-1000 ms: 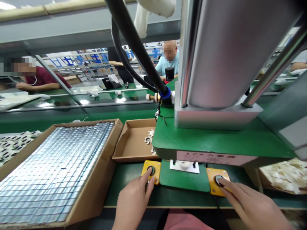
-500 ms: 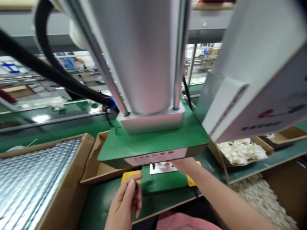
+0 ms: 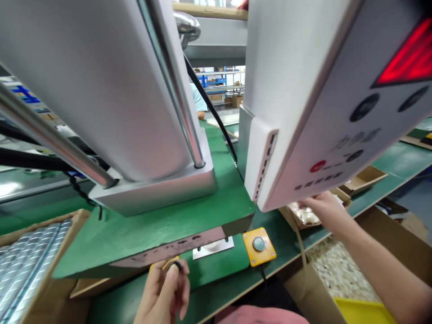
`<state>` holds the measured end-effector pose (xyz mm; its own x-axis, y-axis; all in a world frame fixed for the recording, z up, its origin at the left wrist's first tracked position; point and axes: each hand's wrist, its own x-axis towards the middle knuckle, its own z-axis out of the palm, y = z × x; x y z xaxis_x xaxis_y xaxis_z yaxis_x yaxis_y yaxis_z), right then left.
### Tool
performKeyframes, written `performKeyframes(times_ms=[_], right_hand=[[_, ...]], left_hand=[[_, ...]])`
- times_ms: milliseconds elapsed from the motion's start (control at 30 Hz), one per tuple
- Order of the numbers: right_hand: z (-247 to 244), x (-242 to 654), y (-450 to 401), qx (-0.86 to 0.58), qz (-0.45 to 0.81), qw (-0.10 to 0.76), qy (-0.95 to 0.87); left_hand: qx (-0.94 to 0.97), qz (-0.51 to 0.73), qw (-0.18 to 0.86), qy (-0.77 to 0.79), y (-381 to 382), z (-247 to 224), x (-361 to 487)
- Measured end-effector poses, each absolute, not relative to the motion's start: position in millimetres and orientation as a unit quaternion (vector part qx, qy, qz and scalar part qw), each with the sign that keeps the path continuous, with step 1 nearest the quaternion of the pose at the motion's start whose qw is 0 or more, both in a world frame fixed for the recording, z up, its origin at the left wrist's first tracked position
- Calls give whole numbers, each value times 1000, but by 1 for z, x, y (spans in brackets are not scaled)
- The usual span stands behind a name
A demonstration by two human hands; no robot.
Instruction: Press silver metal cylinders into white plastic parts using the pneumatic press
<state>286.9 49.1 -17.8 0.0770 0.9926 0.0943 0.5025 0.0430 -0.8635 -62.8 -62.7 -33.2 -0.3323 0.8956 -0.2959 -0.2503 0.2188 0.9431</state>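
Note:
My left hand (image 3: 167, 285) is closed on a small dark part (image 3: 175, 265) just in front of the press's green plate (image 3: 162, 229). Far to the right, my right hand (image 3: 319, 204) reaches over a cardboard box of white pieces (image 3: 305, 215); its fingertips are partly hidden behind the control box. A white metal plate (image 3: 213, 247) lies on the green base under the press. Beside it is a yellow box with a round button (image 3: 258, 244).
The press's silver cylinder (image 3: 124, 99) and the white control box (image 3: 286, 112) hang close in front. A carton of silver tubes (image 3: 37, 256) stands left. A yellow bin (image 3: 362, 311) is low right. Across the bench, a person's sleeve (image 3: 199, 99) shows.
The view has turned right. My right hand has moved from beneath the press to the box of white pieces. My left hand stays near the press with the dark part.

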Motion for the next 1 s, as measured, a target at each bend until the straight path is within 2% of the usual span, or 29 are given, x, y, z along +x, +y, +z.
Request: performKeyframes(times_ms=[67, 133, 300, 533, 633, 700, 800, 900, 1000], right_hand=[[-20, 325, 63, -689, 97, 242, -676], [-25, 343, 71, -705, 11, 143, -694], [-42, 333, 74, -693, -9, 82, -716], [-52, 310, 75, -693, -86, 89, -710], [-52, 310, 76, -692, -108, 103, -707], [-47, 314, 75, -691, -122, 117, -703], [-32, 312, 67, -658, -168, 158, -717], [-12, 283, 50, -560, -199, 208, -777], [9, 222, 32, -415, -130, 246, -866]], left_hand=[[288, 574, 515, 568, -51, -25, -55], [305, 580, 527, 541, -37, -15, -45], [251, 630, 586, 443, -7, 2, -18], [118, 619, 737, 243, -5, -7, -8], [76, 620, 762, 171, -7, -6, -7], [100, 616, 756, 197, -8, -4, -6], [211, 604, 698, 322, -9, -3, -9], [287, 632, 602, 394, -13, -6, -15], [267, 659, 562, 424, -23, -9, -24]])
